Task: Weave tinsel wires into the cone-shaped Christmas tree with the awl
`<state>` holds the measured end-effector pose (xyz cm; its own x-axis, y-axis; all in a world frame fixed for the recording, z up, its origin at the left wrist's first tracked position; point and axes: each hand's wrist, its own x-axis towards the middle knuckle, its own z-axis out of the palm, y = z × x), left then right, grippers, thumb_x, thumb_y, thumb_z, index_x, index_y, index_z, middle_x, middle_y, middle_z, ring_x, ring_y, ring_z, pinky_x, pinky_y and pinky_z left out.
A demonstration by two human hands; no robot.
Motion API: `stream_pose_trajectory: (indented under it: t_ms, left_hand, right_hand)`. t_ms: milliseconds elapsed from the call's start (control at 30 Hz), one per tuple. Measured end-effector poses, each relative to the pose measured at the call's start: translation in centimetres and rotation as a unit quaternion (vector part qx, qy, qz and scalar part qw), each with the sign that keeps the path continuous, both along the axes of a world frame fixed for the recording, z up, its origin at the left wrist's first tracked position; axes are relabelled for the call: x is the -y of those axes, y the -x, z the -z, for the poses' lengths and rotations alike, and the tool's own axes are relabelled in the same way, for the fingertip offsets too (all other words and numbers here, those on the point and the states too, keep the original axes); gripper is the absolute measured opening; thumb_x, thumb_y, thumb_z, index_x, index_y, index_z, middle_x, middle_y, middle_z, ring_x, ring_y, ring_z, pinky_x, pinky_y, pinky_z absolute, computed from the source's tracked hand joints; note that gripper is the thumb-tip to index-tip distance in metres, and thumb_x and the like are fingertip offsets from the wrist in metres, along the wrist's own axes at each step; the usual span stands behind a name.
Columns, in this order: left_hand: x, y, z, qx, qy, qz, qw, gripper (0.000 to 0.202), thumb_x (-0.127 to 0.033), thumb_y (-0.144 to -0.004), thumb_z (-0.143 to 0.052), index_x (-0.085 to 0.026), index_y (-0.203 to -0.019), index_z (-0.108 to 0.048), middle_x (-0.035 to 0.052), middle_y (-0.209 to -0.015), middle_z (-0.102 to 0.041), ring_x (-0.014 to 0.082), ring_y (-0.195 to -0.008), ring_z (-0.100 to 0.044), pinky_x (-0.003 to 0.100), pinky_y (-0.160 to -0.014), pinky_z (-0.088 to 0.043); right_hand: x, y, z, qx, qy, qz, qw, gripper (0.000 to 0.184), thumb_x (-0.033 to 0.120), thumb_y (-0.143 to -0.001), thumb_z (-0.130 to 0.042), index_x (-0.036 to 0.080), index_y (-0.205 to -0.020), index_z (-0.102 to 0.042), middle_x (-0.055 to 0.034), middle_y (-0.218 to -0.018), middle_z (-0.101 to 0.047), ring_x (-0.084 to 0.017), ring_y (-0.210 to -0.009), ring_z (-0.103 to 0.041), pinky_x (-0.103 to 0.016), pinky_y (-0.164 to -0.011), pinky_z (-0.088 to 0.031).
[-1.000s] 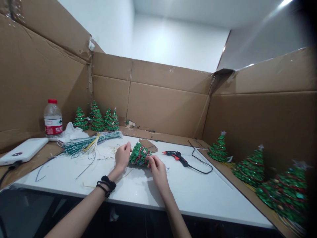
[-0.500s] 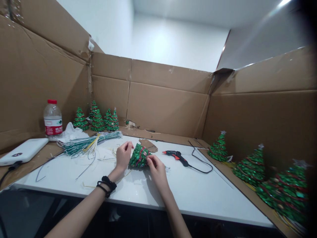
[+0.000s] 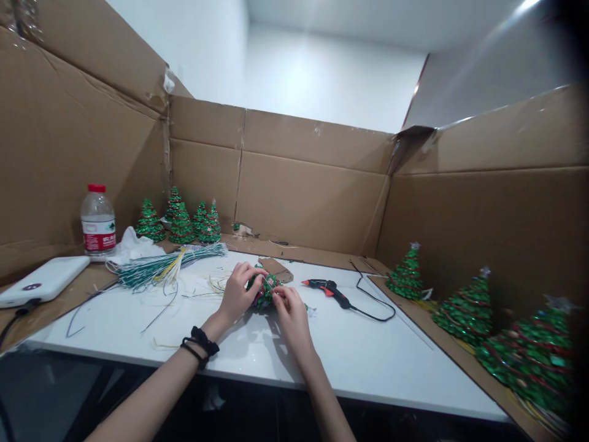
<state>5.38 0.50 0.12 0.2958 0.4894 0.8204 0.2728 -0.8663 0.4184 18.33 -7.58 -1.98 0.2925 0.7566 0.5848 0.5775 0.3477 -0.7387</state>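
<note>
We're cupping tree (image 3: 264,295) with left hand (image 3: 235,293), fingers curled round it; right hand (image 3: 289,314) pinching its near side. Glue gun (image 3: 327,288) lying right of grip, wires (image 3: 161,265) left.

I hold 1 small tinsel tree (image 3: 265,294) just left of the frame's centre, low at the white table (image 3: 368,362); I cannot tell whether it rests on it. It is a squat cone of glittery green foil with flecks of red and purple. My left hand (image 3: 239,296) wraps over its left side and my right hand (image 3: 289,310) pinches its right edge, hiding its tip and base.
</note>
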Motion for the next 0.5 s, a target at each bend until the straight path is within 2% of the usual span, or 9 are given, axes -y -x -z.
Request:
stream_pose_trajectory:
  t_ms: [133, 333, 500]
  left_hand:
    - [-0.01, 0.01, 0.07, -0.006, -0.005, 0.004, 1.000, 0.021, -0.025, -0.091, -0.045, -0.021, -0.090, -0.066, 0.0025, -0.077, -0.052, 0.0190, -0.083, -0.048, 0.033, -0.077, -0.041]
    - [-0.04, 0.01, 0.03, -0.018, -0.007, 0.004, 1.000, 0.020, -0.026, -0.090, -0.046, -0.021, -0.091, -0.066, 0.0020, -0.076, -0.051, 0.0191, -0.082, -0.048, 0.033, -0.075, -0.041]
    - [0.07, -0.04, -0.06, -0.023, -0.006, -0.001, 1.000, 0.018, -0.024, -0.091, -0.044, -0.020, -0.082, -0.059, 0.0025, -0.078, -0.052, 0.0189, -0.084, -0.047, 0.033, -0.076, -0.041]
  right_hand:
    - [-0.13, -0.09, 0.17, 0.010, -0.001, 0.004, 1.000, 0.022, 0.030, -0.089, -0.040, 0.019, -0.088, -0.059, -0.0077, -0.092, -0.057, -0.022, -0.089, -0.054, -0.035, -0.080, -0.043]
    - [-0.02, 0.02, 0.04, 0.019, -0.015, 0.021, 0.999, 0.021, 0.028, -0.089, -0.040, 0.020, -0.088, -0.059, -0.0066, -0.089, -0.059, -0.021, -0.087, -0.055, -0.033, -0.077, -0.044]
    - [0.32, 0.32, -0.33, 0.027, -0.024, 0.031, 0.999, 0.021, 0.027, -0.088, -0.042, 0.021, -0.086, -0.061, -0.0065, -0.090, -0.062, -0.021, -0.087, -0.056, -0.032, -0.076, -0.044]
